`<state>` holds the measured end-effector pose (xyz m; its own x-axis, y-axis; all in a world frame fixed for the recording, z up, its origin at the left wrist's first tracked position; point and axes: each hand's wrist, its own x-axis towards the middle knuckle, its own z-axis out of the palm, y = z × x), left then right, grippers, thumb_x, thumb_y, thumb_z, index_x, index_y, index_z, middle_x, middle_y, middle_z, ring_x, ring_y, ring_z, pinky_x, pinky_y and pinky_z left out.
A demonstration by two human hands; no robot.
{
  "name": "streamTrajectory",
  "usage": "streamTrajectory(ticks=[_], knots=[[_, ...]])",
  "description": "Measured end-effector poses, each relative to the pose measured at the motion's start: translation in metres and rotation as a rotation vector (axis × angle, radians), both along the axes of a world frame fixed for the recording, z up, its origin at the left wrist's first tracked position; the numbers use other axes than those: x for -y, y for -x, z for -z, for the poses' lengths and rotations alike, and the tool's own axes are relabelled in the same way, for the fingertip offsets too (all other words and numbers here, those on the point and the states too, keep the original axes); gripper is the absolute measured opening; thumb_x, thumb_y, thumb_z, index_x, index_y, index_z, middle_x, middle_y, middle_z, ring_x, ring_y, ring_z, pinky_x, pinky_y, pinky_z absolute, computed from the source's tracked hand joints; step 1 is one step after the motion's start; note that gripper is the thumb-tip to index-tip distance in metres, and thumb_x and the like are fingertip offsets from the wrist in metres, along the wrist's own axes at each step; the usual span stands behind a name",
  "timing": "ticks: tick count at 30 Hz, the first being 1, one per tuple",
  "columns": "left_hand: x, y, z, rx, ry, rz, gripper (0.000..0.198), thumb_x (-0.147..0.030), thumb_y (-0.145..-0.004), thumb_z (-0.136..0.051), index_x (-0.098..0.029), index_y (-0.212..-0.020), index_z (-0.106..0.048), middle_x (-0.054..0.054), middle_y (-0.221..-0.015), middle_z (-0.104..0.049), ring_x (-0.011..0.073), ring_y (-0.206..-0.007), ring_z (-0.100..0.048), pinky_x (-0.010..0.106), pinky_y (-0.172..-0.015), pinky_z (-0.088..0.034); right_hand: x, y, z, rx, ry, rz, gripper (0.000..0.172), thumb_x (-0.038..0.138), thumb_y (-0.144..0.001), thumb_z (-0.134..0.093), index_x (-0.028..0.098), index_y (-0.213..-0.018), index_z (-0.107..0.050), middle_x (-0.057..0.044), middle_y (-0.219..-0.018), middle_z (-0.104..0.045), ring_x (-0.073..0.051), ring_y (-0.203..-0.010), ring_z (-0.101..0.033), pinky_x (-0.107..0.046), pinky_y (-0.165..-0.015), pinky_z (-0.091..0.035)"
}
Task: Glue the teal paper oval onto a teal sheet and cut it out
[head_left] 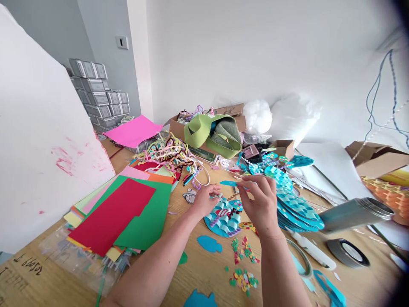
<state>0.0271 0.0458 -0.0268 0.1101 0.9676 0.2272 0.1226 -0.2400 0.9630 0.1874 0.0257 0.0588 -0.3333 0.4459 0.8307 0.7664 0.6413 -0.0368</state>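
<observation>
My right hand (260, 198) pinches a small blue paper piece (228, 183) that points left. Beside it, my left hand (206, 199) has its fingertips drawn together; what they hold, if anything, is too small to make out. Just below both hands lies a round blue paper craft (223, 224) with curled light-blue strips and a red-striped fish. A blue fish cutout (209, 244) rests nearer to me, and a patterned yellow-and-red cutout (247, 227) lies under my right wrist. Left of my left hand is a drawn fish (189, 195).
Coloured paper sheets (118, 213) are piled at left, with pipe cleaners (172, 151) behind. Confetti dots (244, 279) lie in front. To the right are stacked blue crafts (295, 209), a glue bottle (315, 250), a tape roll (348, 253) and a metal flask (354, 214).
</observation>
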Motion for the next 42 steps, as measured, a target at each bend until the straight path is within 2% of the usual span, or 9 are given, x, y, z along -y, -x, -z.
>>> streamTrajectory(ticks=[3, 6, 9, 16, 28, 42], knots=[[-0.001, 0.000, 0.002, -0.001, 0.001, -0.010, 0.039, 0.002, -0.069, -0.062, -0.016, -0.103, -0.065, 0.007, -0.094, -0.073, 0.0171, -0.089, -0.069, 0.030, -0.084, -0.053, -0.005, 0.000, 0.002, 0.040, 0.122, -0.055, 0.009, 0.016, -0.087, -0.057, 0.024, -0.090, -0.062, -0.004, -0.090, -0.068, -0.024, -0.096, -0.055, -0.041, -0.086, -0.041], [-0.002, 0.000, 0.005, -0.005, -0.003, -0.019, 0.038, 0.001, -0.070, -0.062, -0.016, -0.103, -0.065, 0.007, -0.096, -0.073, 0.0172, -0.088, -0.069, 0.030, -0.083, -0.053, -0.010, -0.003, 0.008, 0.108, 0.203, -0.035, 0.010, 0.018, -0.089, -0.055, 0.023, -0.087, -0.063, -0.004, -0.084, -0.068, -0.025, -0.099, -0.055, -0.042, -0.084, -0.038], [-0.002, 0.000, 0.006, -0.009, -0.014, -0.028, 0.037, 0.001, -0.071, -0.061, -0.015, -0.104, -0.065, 0.009, -0.101, -0.071, 0.0172, -0.090, -0.068, 0.030, -0.083, -0.053, -0.012, -0.006, 0.014, 0.147, 0.246, -0.031, 0.012, 0.019, -0.089, -0.054, 0.022, -0.082, -0.064, -0.006, -0.086, -0.067, -0.026, -0.101, -0.056, -0.042, -0.084, -0.037], [-0.001, 0.002, 0.005, -0.031, -0.029, -0.042, 0.037, 0.000, -0.070, -0.063, -0.015, -0.104, -0.066, 0.009, -0.099, -0.071, 0.0175, -0.090, -0.067, 0.030, -0.083, -0.053, -0.013, -0.008, 0.018, 0.180, 0.335, -0.057, 0.013, 0.020, -0.088, -0.056, 0.023, -0.080, -0.065, -0.007, -0.090, -0.067, -0.025, -0.101, -0.057, -0.044, -0.086, -0.037], [0.003, 0.003, -0.006, -0.101, -0.036, -0.030, 0.033, 0.000, -0.070, -0.065, -0.015, -0.099, -0.071, 0.008, -0.098, -0.074, 0.0177, -0.087, -0.068, 0.031, -0.082, -0.054, -0.015, -0.002, 0.027, 0.196, 0.420, -0.035, 0.011, 0.016, -0.085, -0.058, 0.021, -0.080, -0.066, -0.007, -0.089, -0.067, -0.024, -0.099, -0.057, -0.043, -0.090, -0.035], [0.003, 0.003, -0.009, -0.156, -0.039, -0.023, 0.041, 0.007, -0.064, -0.061, -0.017, -0.096, -0.072, 0.006, -0.099, -0.074, 0.0186, -0.091, -0.068, 0.031, -0.084, -0.054, -0.014, 0.001, 0.027, 0.195, 0.461, -0.019, 0.009, 0.013, -0.083, -0.060, 0.020, -0.079, -0.065, -0.005, -0.085, -0.066, -0.022, -0.095, -0.057, -0.043, -0.095, -0.032]])
